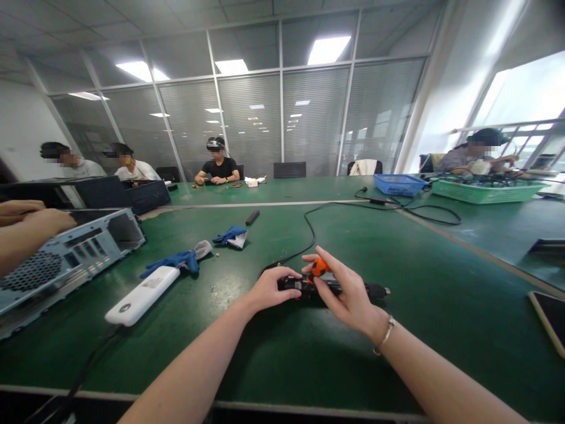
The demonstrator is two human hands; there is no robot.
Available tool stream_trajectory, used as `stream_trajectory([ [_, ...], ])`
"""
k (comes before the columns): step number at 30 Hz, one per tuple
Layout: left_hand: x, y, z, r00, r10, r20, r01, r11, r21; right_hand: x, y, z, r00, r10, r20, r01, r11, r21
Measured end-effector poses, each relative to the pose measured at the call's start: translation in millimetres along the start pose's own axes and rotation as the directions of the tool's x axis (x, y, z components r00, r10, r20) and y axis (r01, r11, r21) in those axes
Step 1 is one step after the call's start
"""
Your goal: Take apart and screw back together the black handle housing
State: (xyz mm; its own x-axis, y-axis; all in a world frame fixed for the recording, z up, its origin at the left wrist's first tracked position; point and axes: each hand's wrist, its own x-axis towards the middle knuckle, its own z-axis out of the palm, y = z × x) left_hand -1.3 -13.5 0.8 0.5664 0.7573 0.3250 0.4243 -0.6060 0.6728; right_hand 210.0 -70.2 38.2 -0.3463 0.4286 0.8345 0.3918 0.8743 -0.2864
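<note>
A long black corded tool [362, 290], shaped like an electric screwdriver, lies across the green table in front of me. Its metal tip points right, and a black cable leaves its left end. My left hand [272, 287] grips the tool's left part between thumb and fingers. Just above its middle, my right hand [346, 288] pinches a small orange-and-black screwdriver [319, 268] that stands roughly upright. The screwdriver's lower end meets the black body, but exactly what it touches is hidden.
Left of me lie a white power bank-like block [143, 294], blue-grey gloves [176, 262] and an open metal computer case [70, 259] with another person's hands on it. Blue [399, 185] and green baskets [485, 191] stand far right. A phone [549, 321] lies at the right edge.
</note>
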Motion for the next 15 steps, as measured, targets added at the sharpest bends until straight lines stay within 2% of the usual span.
stream_trajectory([
  [4, 1.7, 1.5, 2.7, 1.000, 0.009, -0.010, -0.009, 1.000, 0.008, 2.7, 0.0, 0.2, 1.000, -0.005, 0.004, 0.005, 0.996, -0.084],
  [8, 2.6, -2.4, 4.7, 0.999, 0.036, 0.013, -0.035, 0.999, -0.009, 0.3, 10.1, 3.8, 0.986, 0.022, -0.168, -0.043, 0.991, -0.123],
  [11, 3.1, -7.2, 5.7, 1.000, 0.017, 0.025, -0.016, 0.999, -0.027, -1.5, 19.1, 8.3, 0.940, 0.106, -0.324, -0.138, 0.988, -0.075],
  [15, 4.4, -11.4, 6.8, 1.000, 0.029, 0.005, -0.029, 0.999, -0.024, 2.2, 28.9, 13.5, 0.912, 0.253, -0.321, -0.256, 0.966, 0.034],
])
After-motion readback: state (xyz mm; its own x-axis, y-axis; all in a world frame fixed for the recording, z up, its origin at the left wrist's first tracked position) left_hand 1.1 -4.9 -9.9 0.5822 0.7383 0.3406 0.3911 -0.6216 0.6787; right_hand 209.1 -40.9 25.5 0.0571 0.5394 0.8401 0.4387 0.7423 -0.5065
